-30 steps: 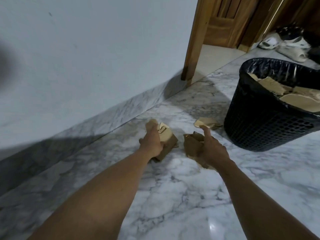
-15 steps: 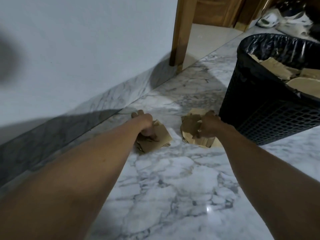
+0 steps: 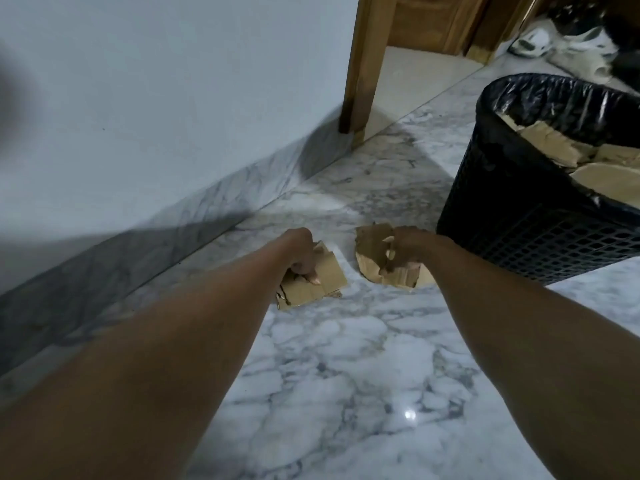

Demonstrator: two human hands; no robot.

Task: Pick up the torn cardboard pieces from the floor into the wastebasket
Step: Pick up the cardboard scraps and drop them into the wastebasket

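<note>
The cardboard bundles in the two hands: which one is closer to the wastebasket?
The bundle in the right hand, cardboard, lies beside the black wastebasket; the left hand's bundle is nearer the wall.

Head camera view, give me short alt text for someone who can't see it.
Both hands grip torn cardboard at a marble floor: left hand on one bundle, right hand on another. A black wastebasket holding cardboard stands just right.

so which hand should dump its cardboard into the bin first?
Right. The right hand grips its cardboard beside the wastebasket; the left hand, holding its own pieces, is farther away toward the wall.
</note>
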